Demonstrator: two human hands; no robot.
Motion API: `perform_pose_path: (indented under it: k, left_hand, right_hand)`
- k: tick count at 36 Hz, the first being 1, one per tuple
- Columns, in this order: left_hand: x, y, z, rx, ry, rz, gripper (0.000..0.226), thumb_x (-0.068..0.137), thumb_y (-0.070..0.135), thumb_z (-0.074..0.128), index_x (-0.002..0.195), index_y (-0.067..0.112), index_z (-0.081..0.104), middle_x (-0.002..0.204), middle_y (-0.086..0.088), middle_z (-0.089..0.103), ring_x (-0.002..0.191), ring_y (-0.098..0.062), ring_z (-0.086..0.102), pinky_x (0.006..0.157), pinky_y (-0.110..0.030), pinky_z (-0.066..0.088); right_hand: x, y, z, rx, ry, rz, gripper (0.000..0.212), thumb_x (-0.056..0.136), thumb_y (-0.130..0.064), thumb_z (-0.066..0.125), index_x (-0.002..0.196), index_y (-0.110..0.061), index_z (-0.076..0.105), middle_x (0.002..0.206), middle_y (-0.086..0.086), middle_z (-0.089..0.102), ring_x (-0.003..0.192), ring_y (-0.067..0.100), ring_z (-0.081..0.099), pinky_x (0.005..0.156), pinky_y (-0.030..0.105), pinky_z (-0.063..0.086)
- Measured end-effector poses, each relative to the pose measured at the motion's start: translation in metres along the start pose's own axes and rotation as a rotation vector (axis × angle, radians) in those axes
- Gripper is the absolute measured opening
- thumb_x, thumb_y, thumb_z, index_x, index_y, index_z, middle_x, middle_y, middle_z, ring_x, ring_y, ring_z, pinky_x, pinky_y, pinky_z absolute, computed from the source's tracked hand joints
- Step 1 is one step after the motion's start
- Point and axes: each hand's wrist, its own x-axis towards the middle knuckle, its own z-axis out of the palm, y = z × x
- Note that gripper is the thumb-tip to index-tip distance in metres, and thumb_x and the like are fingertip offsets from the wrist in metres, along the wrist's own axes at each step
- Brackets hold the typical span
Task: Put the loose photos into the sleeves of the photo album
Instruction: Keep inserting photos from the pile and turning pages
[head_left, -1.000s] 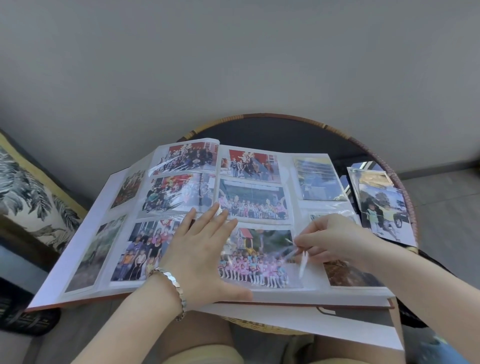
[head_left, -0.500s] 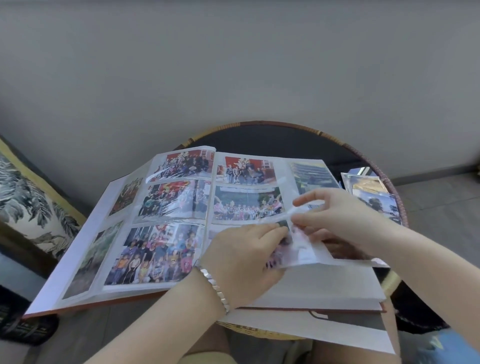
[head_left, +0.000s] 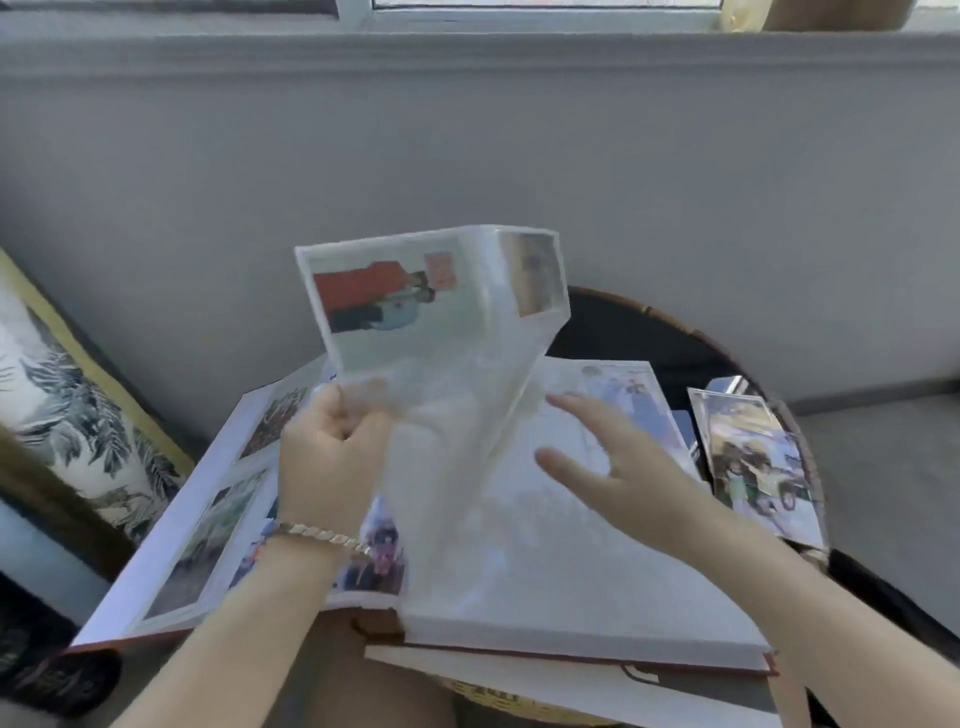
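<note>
One large open photo album with white pages and a reddish-brown cover (head_left: 571, 597) lay across a round dark table with a woven cane rim (head_left: 623, 322). The left hand (head_left: 327, 457), wearing one silver link bracelet (head_left: 317, 532), pinched the near edge of a single clear plastic sleeve page (head_left: 457, 364) between curled fingers and thumb, holding it upright above the spine, towards twelve o'clock. That page showed two prints: one with a red block (head_left: 374, 296) and a smaller one at its two o'clock corner (head_left: 535, 273). Any lettering on them was too blurred to read. The right hand (head_left: 623, 467) was spread wide with straight fingers, gripping nothing, over the pale right-hand page; whether it touched the page could not be told. One sleeved photo (head_left: 623, 395) sat at that page's twelve o'clock end. On the left-hand page at least three filled sleeves showed partly. The loose photos (head_left: 753, 467) lay in one overlapping pile on the table at three o'clock of the album, just beside it; their number could not be counted. One cushion with a leaf print and yellow edge (head_left: 67, 415) stood at nine o'clock.
</note>
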Motion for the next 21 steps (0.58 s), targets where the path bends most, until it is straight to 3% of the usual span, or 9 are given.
perform_pose_path:
  k: [3, 5, 7, 12, 15, 18, 21]
  left_hand:
    - [0.006, -0.002, -0.029, -0.003, 0.096, -0.079, 0.02, 0.077, 0.003, 0.067, 0.077, 0.022, 0.061, 0.07, 0.002, 0.068, 0.067, -0.017, 0.06, 0.069, -0.034, 0.051]
    - [0.007, -0.004, -0.048, -0.063, 0.174, -0.165, 0.016, 0.079, 0.003, 0.067, 0.082, 0.017, 0.062, 0.087, -0.009, 0.068, 0.077, -0.024, 0.062, 0.078, -0.038, 0.052]
    - [0.007, -0.009, -0.066, -0.067, 0.286, -0.194, 0.013, 0.082, 0.007, 0.067, 0.092, 0.013, 0.063, 0.095, -0.007, 0.066, 0.085, -0.023, 0.061, 0.078, -0.031, 0.049]
    - [-0.002, -0.032, -0.094, 0.06, 0.488, -0.218, 0.051, 0.076, 0.008, 0.075, 0.12, 0.009, 0.049, 0.11, 0.0, 0.055, 0.099, -0.016, 0.053, 0.085, -0.029, 0.04]
    - [-0.006, -0.05, -0.106, 0.114, 0.549, -0.285, 0.084, 0.071, -0.003, 0.074, 0.138, 0.007, 0.025, 0.125, -0.005, 0.045, 0.113, -0.024, 0.05, 0.098, -0.037, 0.04]
    - [-0.006, -0.058, -0.112, 0.225, 0.487, -0.247, 0.107, 0.07, -0.006, 0.073, 0.149, 0.016, 0.004, 0.147, -0.008, 0.022, 0.133, -0.024, 0.032, 0.109, -0.04, 0.031]
    - [-0.007, -0.057, -0.107, 0.598, 0.379, -0.164, 0.084, 0.071, 0.009, 0.078, 0.144, 0.016, 0.035, 0.156, -0.015, 0.0, 0.143, -0.032, 0.009, 0.115, -0.041, 0.017]
  right_hand:
    - [0.014, -0.021, 0.031, -0.071, -0.14, -0.099, 0.07, 0.086, -0.055, 0.051, 0.144, -0.046, 0.014, 0.154, -0.018, 0.004, 0.14, 0.0, 0.01, 0.108, 0.019, 0.014]
    - [0.021, -0.034, 0.048, -0.098, -0.165, -0.164, 0.074, 0.086, -0.055, 0.052, 0.145, -0.045, 0.008, 0.154, -0.018, 0.003, 0.139, 0.0, 0.011, 0.103, 0.014, 0.012]
    - [0.026, -0.044, 0.061, -0.129, -0.184, -0.214, 0.074, 0.086, -0.056, 0.051, 0.145, -0.046, 0.007, 0.154, -0.017, 0.0, 0.14, 0.003, 0.009, 0.104, 0.015, 0.013]
    - [0.034, -0.051, 0.088, -0.21, -0.263, -0.308, 0.064, 0.087, -0.057, 0.048, 0.144, -0.044, 0.02, 0.154, -0.016, -0.016, 0.143, 0.005, -0.008, 0.115, 0.027, 0.007]
    - [0.04, -0.052, 0.099, -0.235, -0.305, -0.331, 0.056, 0.09, -0.056, 0.046, 0.142, -0.039, 0.032, 0.158, -0.011, -0.006, 0.143, 0.005, -0.014, 0.115, 0.028, 0.0]
    - [0.044, -0.049, 0.102, -0.252, -0.298, -0.347, 0.052, 0.09, -0.054, 0.046, 0.139, -0.038, 0.037, 0.157, -0.011, 0.003, 0.142, 0.004, -0.013, 0.113, 0.025, 0.0]
    - [0.044, -0.047, 0.102, -0.261, -0.289, -0.362, 0.052, 0.09, -0.054, 0.046, 0.139, -0.039, 0.037, 0.157, -0.013, 0.004, 0.142, 0.002, -0.013, 0.113, 0.024, 0.001]
